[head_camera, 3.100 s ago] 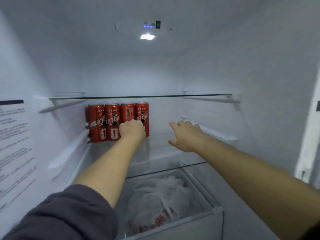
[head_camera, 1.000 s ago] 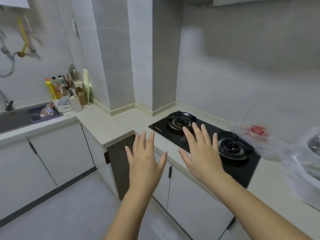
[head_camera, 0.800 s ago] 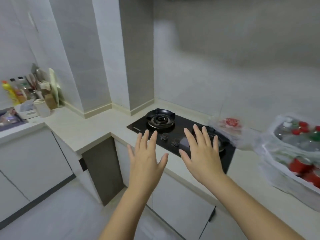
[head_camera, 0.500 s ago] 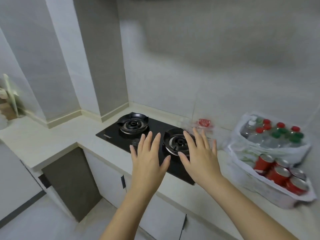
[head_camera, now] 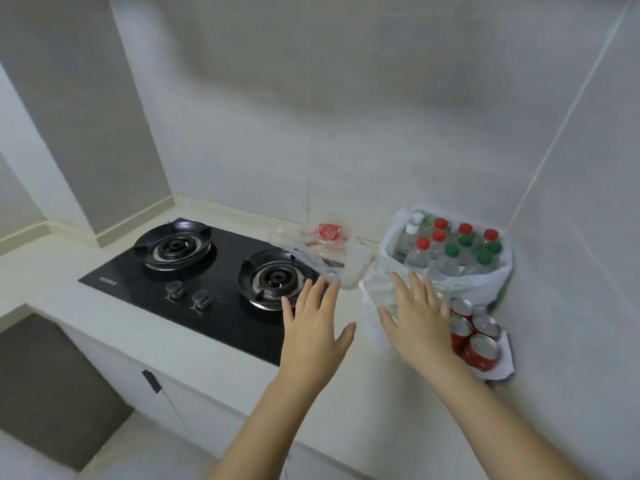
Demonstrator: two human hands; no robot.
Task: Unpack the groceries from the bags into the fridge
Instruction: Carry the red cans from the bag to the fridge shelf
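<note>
1. In the back right corner of the countertop, against the tiled wall, a white bag, upright and open at the top.
2. Inside it, clear bottles packed upright, with red, green and white caps.
3. Just in front of that bag, red cans standing close together, silver tops up, on white plastic. Left side of the group hidden behind an arm.
4. Over the bag's lower left side and the cans, the right hand: palm down, fingers straight and spread, nothing in its grasp. Impossible to tell whether touching the plastic or just above it.
5. Beside it and apart from it, the left hand: palm down, fingers straight and fanned, thumb out, holding nothing. Raised over the right end of the hob, fingertips near the right burner.
6. Between hob and white bag, a clear plastic bag, crumpled and low, with a red print near its top. Back edge near the wall, left edge reaching the right burner.
7. Left of all this, a black glass gas hob set into the counter, with two burners side by side. Two round knobs at its front.
8. Below the counter edge, a white cabinet door with a small dark handle. Further left, a dark recess under the counter.
</note>
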